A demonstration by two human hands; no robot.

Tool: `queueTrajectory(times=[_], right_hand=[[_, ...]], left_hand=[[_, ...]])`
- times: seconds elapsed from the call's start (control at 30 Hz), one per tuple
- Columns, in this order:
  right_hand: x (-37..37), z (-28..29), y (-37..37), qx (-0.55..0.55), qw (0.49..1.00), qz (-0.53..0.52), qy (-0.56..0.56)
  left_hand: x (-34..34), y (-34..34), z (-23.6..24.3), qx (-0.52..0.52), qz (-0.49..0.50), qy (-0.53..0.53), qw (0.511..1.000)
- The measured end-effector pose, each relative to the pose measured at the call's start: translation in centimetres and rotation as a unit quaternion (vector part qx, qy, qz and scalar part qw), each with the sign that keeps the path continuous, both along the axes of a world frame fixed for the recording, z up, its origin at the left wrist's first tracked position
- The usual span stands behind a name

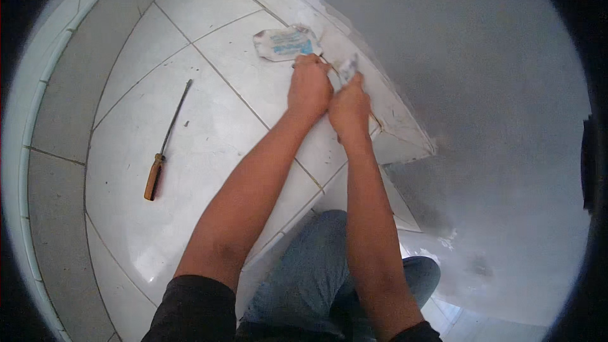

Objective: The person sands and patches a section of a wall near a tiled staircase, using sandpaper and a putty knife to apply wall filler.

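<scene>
My left hand [310, 85] is closed at the foot of the wall, its knuckles up against the lower right edge of a crumpled white packet [278, 45] with blue print. What its curled fingers hold, if anything, is hidden. Close beside it, my right hand [350, 107] is wrapped round a small whitish-grey object [348, 68]. This object sticks out past the fingers toward the wall base and is too blurred to name. To the left, a screwdriver [168, 142] with an orange and black handle lies on the white floor tiles [221, 133], apart from both hands.
A white tiled skirting [396, 120] runs along the grey wall [481, 88] and ends in a corner at the right. At left the tiled floor meets a curved raised tile border [57, 114]. Small dark crumbs [187, 123] lie near the screwdriver. My jeans-clad knees are below.
</scene>
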State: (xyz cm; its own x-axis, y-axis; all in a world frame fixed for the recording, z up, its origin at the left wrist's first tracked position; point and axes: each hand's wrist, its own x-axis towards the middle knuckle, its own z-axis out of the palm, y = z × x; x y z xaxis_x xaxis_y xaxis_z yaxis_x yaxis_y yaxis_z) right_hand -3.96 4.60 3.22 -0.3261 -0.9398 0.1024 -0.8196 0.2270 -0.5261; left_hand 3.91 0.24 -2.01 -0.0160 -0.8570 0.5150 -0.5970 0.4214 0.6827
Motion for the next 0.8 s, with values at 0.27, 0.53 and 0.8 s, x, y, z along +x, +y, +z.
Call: queueTrajectory(times=[0.27,0.53,0.8], right_hand=[[-1.1,-1.3,-0.3,-0.023,1.0,0.002,0.011],[-0.2,-0.1,-1.4,-0.067,0.995,0.063,0.035],[-3.5,-0.5,3.0,0.01,0.999,0.033,-0.004]], left_hand=[[-0.6,0.0,-0.4,-0.001,0.0,-0.025,1.0],[0.1,-1.0,-0.8,-0.043,0.052,0.028,0.997],[-0.7,-0.7,-0.5,-0.009,0.036,0.082,0.996]])
